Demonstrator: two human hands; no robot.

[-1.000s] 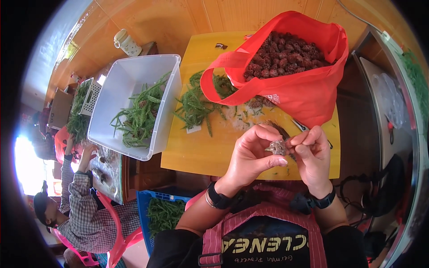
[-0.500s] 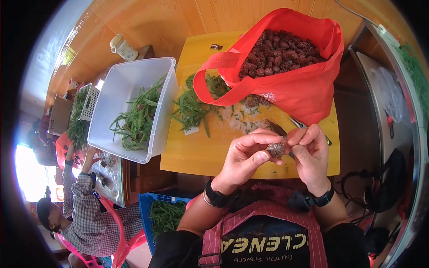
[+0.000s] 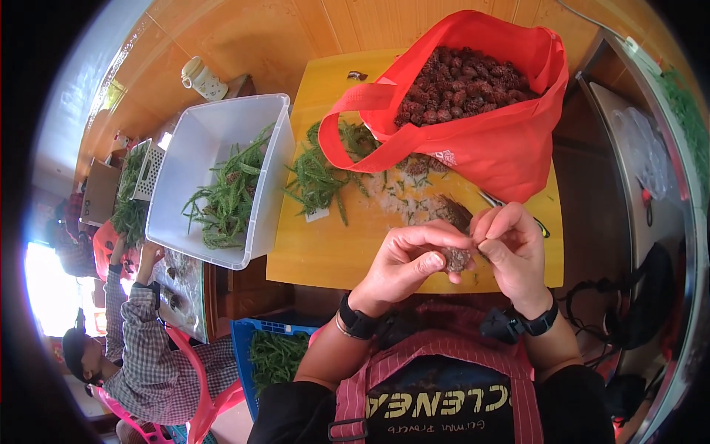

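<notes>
A small brown pine cone [image 3: 456, 259] sits between the thumb and fingers of my left hand [image 3: 407, 255], above the near edge of the yellow table [image 3: 325, 259]. Close on its right, my right hand [image 3: 512, 244] has thumb and fingertips pinched together. Something small and dark shows at that pinch, too small to name. Just beyond the hands lies a dark brown bristly bundle [image 3: 452, 212], partly covered by my fingers. The tip of a metal tool [image 3: 489, 198] with a dark and green handle pokes out beside my right hand.
A red bag [image 3: 510, 155] full of pine cones [image 3: 466, 85] stands at the back right. Green sprigs [image 3: 318, 174] and pale crumbs lie left of it. A clear bin [image 3: 166, 200] holds more sprigs. A blue crate [image 3: 240, 348] is near left; another person [image 3: 148, 333] works beyond.
The pine cone has turned a little in my left hand. My right fingertips have shifted slightly and curl more, a small dark bit now showing at them.
</notes>
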